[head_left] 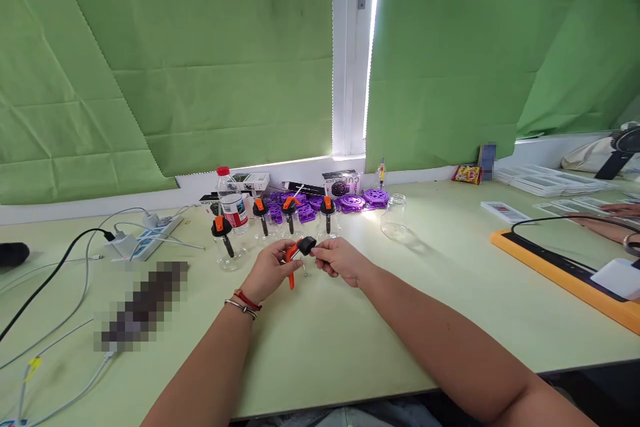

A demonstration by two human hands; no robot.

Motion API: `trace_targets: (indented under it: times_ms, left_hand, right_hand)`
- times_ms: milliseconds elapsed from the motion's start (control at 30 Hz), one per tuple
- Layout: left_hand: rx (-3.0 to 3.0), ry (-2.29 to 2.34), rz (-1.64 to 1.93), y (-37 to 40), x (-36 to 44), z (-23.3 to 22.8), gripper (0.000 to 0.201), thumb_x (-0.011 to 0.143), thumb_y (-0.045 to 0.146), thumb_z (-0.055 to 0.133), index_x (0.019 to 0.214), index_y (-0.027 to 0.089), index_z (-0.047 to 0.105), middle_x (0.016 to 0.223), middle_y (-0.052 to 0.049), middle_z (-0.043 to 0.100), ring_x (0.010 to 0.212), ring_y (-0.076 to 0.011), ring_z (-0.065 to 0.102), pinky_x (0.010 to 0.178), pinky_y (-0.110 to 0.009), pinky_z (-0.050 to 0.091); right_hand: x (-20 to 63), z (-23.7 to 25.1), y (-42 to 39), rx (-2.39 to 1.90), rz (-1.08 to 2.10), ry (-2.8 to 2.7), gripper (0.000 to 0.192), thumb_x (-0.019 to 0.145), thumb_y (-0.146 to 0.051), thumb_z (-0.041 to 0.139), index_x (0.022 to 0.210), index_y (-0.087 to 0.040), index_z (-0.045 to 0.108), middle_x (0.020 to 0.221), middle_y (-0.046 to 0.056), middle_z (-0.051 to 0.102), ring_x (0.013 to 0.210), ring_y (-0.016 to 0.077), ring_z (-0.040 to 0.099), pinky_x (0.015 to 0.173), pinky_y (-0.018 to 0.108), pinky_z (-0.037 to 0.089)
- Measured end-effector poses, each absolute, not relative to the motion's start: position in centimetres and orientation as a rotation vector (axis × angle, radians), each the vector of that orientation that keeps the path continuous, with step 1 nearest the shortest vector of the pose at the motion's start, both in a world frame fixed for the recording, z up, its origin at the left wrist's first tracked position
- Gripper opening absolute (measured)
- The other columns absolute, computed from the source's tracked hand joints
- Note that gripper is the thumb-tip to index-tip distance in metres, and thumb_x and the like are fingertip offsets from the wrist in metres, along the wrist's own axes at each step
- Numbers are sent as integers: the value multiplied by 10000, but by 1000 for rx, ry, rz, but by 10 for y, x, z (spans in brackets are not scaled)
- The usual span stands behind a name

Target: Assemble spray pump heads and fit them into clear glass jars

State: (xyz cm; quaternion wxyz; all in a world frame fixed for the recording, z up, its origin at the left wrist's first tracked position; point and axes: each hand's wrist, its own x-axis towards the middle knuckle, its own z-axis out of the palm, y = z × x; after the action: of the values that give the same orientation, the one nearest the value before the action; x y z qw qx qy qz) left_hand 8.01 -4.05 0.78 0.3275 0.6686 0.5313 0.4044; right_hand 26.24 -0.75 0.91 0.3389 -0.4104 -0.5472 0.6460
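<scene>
Between both hands, just above the table, is an orange-and-black bottle top (307,245) with a thin metallic-looking rod pointing down. My left hand (269,272) is closed around its orange part, thumb and fingers pinching. With closed fingers, my right hand (345,260) grips the black end from the other side; its fingertips are partly hidden. Several clear glass bottles stand just beyond, fitted with similar black-and-orange tops, among them a left one (235,259). Farther right, a clear glass jar (395,217) stands with no top on it.
Purple plastic parts (353,203), small boxes (343,181) and a red-capped water bottle (234,207) line the back. Cables and a power strip (157,239) lie left. At right are an orange-edged device (565,275), white trays (553,180) and another person's hand (620,210).
</scene>
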Motion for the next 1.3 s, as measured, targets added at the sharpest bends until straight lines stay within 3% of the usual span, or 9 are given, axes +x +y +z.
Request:
trace_targets:
  times_ms: [133, 267, 500, 733, 833, 933, 1033, 1133, 1300]
  left_hand:
    - [1721, 1595, 1076, -32, 63, 2, 414, 711, 443, 600, 1033, 184, 599, 783, -6, 630, 678, -144, 564, 633, -259, 461]
    - [1856, 2033, 827, -22, 50, -8, 305, 798, 427, 447, 819, 180, 626, 686, -26, 620, 641, -167, 552, 585, -260, 407]
    - [1850, 2249, 687, -15, 49, -16, 225, 752, 366, 483, 700, 197, 623, 743, -69, 660, 681, -202, 568, 556, -260, 329]
    - [1912, 2212, 683, -14, 61, -19, 267, 739, 417, 526, 643, 186, 618, 812, -89, 657, 709, -215, 569, 537, -269, 310]
    - [1914, 2215, 768, -20, 61, -8, 371, 810, 472, 427, 656, 178, 593, 757, -86, 634, 691, -202, 565, 543, -268, 323]
    - [1843, 1929, 1045, -33, 60, 10, 443, 877, 501, 279, 834, 181, 582, 726, -49, 610, 600, -157, 553, 536, -254, 357]
    - [1724, 1412, 1030, -48, 61, 26, 422, 816, 510, 447, 1114, 214, 485, 716, -1, 598, 506, -124, 532, 469, -225, 351]
    - [1718, 1324, 932, -56, 56, 37, 361, 688, 406, 640, 950, 184, 530, 628, 27, 557, 503, -108, 513, 467, -206, 362]
    - [1634, 1615, 763, -50, 19, 35, 156, 654, 262, 547, 775, 187, 485, 585, 48, 503, 462, -103, 491, 436, -207, 356]
  right_hand:
    - [284, 19, 6, -1011, 1622, -1223, 142, 743, -269, 601, 733, -139, 546, 500, -47, 504, 347, 25, 324, 337, 165, 186]
    - [301, 24, 14, -935, 1542, -1193, 190, 730, -319, 615, 758, -141, 555, 544, -34, 533, 377, 29, 351, 344, 163, 211]
    - [291, 18, 6, -932, 1507, -1284, 239, 670, -348, 674, 728, -155, 545, 566, -20, 565, 408, 38, 367, 367, 169, 234]
    - [278, 13, -4, -963, 1486, -1416, 202, 709, -330, 636, 767, -156, 551, 597, -18, 574, 449, 49, 391, 446, 192, 299]
    - [270, 7, -10, -905, 1413, -1541, 165, 728, -292, 611, 807, -156, 560, 639, -14, 576, 509, 72, 433, 518, 218, 357]
    - [259, 0, -18, -833, 1277, -1710, 116, 744, -252, 585, 811, -159, 568, 686, -11, 572, 593, 97, 478, 574, 234, 376]
    - [247, -5, -29, -811, 1086, -1888, 89, 773, -252, 561, 790, -170, 592, 668, -22, 562, 596, 102, 462, 573, 235, 360]
    - [239, -7, -38, -728, 1038, -2017, 130, 797, -259, 547, 871, -189, 628, 716, -19, 605, 617, 107, 478, 585, 235, 375]
    - [243, -13, -31, -830, 1076, -1977, 307, 785, -324, 581, 1055, -182, 609, 898, 40, 646, 714, 135, 553, 674, 272, 446]
